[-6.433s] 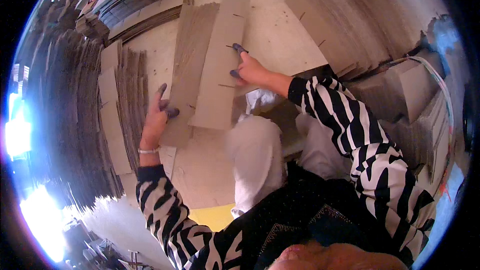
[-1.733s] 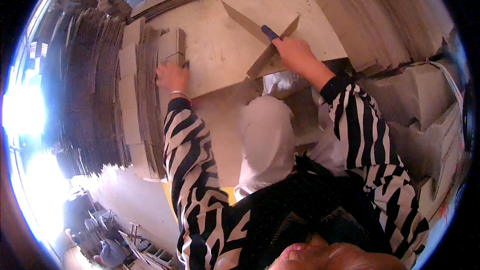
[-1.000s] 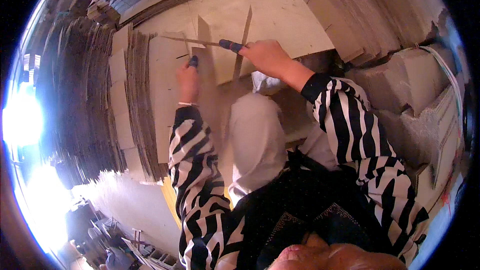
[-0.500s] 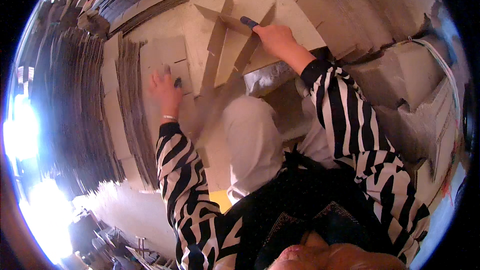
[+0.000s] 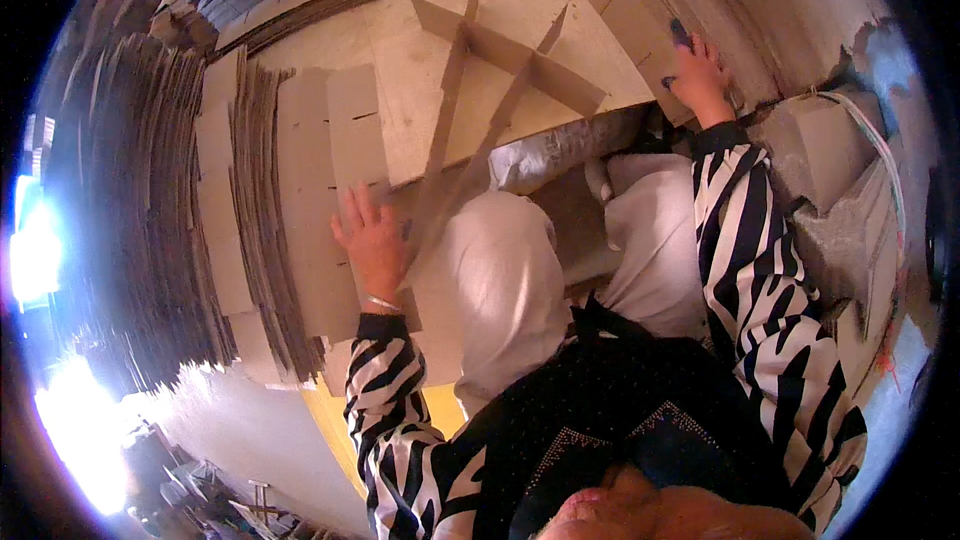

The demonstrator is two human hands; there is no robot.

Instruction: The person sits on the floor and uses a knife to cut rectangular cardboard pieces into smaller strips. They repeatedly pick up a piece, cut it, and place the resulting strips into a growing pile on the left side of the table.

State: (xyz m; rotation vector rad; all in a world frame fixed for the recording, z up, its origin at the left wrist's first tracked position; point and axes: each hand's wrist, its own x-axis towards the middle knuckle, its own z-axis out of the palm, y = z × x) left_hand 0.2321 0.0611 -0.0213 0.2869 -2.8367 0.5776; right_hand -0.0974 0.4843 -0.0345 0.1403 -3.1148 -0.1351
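A partly assembled cardboard divider (image 5: 500,50) stands on edge on the pale board, two long strips crossed by a shorter one. The long strips run toward me, and their near ends are blurred. My left hand (image 5: 372,245) is open, fingers spread, over flat slotted cardboard strips (image 5: 312,160) beside those near ends. Away to the right, my right hand (image 5: 700,80) is open at the edge of a large stack of cardboard sheets (image 5: 640,25). Dark coverings show on its thumb and a finger. Neither hand is on the divider.
The pale wooden board (image 5: 400,125) lies before my knees. Tall stacks of cardboard strips (image 5: 150,200) line the left side, with another pile (image 5: 300,5) at the far left. Bent brown sheets (image 5: 810,155) and a pale cord (image 5: 875,125) are at the right.
My right hand has let go of the divider and moved right to the stacked sheets. My left hand has come nearer to me and slightly right. The divider's cross strip now shows fully.
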